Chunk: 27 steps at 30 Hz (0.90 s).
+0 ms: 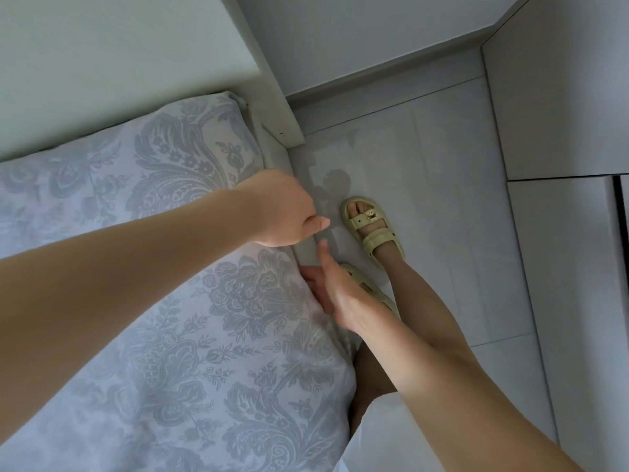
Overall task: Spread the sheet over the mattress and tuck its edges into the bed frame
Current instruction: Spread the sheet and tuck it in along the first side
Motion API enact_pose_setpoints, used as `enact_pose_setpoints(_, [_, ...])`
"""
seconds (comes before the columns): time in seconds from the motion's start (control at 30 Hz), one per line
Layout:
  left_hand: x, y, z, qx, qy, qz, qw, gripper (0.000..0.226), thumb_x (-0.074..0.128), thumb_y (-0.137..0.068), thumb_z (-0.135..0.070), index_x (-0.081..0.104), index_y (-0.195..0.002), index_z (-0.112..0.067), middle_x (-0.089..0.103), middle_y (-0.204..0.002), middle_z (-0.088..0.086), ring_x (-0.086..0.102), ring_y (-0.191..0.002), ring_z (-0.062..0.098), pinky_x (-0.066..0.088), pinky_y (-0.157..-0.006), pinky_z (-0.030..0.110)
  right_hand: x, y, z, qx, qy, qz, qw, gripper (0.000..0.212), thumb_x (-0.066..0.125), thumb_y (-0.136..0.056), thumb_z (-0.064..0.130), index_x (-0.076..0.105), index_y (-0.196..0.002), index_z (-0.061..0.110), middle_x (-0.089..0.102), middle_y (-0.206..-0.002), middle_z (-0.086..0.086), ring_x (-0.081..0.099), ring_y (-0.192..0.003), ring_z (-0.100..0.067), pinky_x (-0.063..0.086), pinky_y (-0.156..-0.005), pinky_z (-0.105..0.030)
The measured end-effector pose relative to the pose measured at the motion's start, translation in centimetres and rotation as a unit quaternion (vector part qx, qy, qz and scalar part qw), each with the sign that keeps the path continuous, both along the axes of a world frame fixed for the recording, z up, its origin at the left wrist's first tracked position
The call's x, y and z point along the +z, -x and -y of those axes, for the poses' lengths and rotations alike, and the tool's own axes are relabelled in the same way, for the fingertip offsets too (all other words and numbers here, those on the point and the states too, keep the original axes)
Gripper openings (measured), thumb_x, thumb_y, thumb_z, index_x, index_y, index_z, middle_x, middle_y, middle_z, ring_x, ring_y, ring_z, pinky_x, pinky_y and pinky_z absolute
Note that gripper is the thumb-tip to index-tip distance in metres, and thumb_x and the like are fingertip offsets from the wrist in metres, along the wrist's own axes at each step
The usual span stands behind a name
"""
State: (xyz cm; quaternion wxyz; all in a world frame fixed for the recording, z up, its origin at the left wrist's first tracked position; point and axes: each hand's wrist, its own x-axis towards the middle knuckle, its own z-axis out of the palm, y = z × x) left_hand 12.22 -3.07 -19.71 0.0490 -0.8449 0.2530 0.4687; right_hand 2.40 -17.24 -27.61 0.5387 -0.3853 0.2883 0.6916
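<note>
A pale blue sheet (177, 321) with a grey floral pattern covers the mattress and wraps over its right edge. My left hand (282, 212) reaches across to that edge, knuckles up; its fingers point down into the gap beside the white bed frame (308, 248) and are hidden, with only the thumb showing. My right hand (335, 294) lies lower along the same edge. Its fingers are straight and press against the sheet-covered side of the mattress, thumb pointing up.
A white headboard panel (282, 131) stands at the bed's far corner, with a white wall behind it. My feet in pale green sandals (371, 229) stand on the light tiled floor (459, 267) right beside the bed. White cabinet fronts (561, 97) line the right side.
</note>
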Motion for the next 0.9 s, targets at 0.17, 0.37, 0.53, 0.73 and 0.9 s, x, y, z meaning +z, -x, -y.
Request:
enact_pose_setpoints(0.17, [-0.7,1.7,-0.5,-0.144,-0.061,0.005,0.988,0.063,0.006,-0.098,-0.045,0.062,-0.114,-0.022,0.065,-0.11,-0.003,0.055,-0.108,0.021,0.034,-0.105,0.04,0.4,3.5,3.0,-0.077,0.035,-0.032,0.996,0.084,0.008,-0.087,0.073,0.052,-0.131,0.018,0.067,-0.117,0.0,0.061,-0.107,-0.015,0.045,-0.096,-0.033])
enact_pose_setpoints(0.37, [-1.8,2.0,0.5,-0.135,-0.137,0.02,0.981,0.048,0.01,-0.101,-0.039,0.048,-0.129,-0.032,0.063,-0.113,0.001,0.055,-0.108,0.025,0.037,-0.097,0.04,0.7,2.1,-0.6,-0.057,0.034,-0.043,0.997,0.085,0.016,-0.083,0.078,0.066,-0.111,0.016,0.072,-0.104,-0.008,0.068,-0.096,-0.023,0.053,-0.082,-0.036])
enact_pose_setpoints(0.53, [-2.9,2.5,2.3,-0.152,-0.226,0.012,0.962,0.042,0.021,-0.1,-0.036,0.05,-0.129,-0.03,0.06,-0.121,0.004,0.049,-0.117,0.03,0.022,-0.105,0.053,1.6,1.6,0.3,-0.044,0.106,0.053,0.992,0.077,0.014,-0.092,0.066,0.071,-0.089,0.015,0.075,-0.083,-0.005,0.07,-0.08,-0.018,0.055,-0.067,-0.027])
enact_pose_setpoints(0.73, [-2.4,3.4,2.6,0.083,-0.055,0.056,0.993,0.046,0.025,-0.098,-0.041,0.064,-0.098,-0.016,0.065,-0.097,0.008,0.058,-0.094,0.029,0.042,-0.077,0.034,1.5,3.0,7.7,-0.134,0.175,0.139,0.966,0.043,0.036,-0.099,0.039,0.054,-0.13,0.016,0.054,-0.136,0.0,0.048,-0.125,-0.012,0.036,-0.097,-0.022])
enact_pose_setpoints(0.9, [-1.1,4.3,2.9,0.198,-0.004,0.08,0.977,0.047,0.024,-0.097,-0.044,0.059,-0.083,-0.015,0.061,-0.08,0.002,0.058,-0.084,0.026,0.047,-0.071,0.033,0.8,3.5,6.9,-0.046,0.092,0.1,0.99,0.038,0.037,-0.098,0.045,0.055,-0.127,0.028,0.052,-0.135,0.008,0.048,-0.119,-0.007,0.032,-0.096,-0.021])
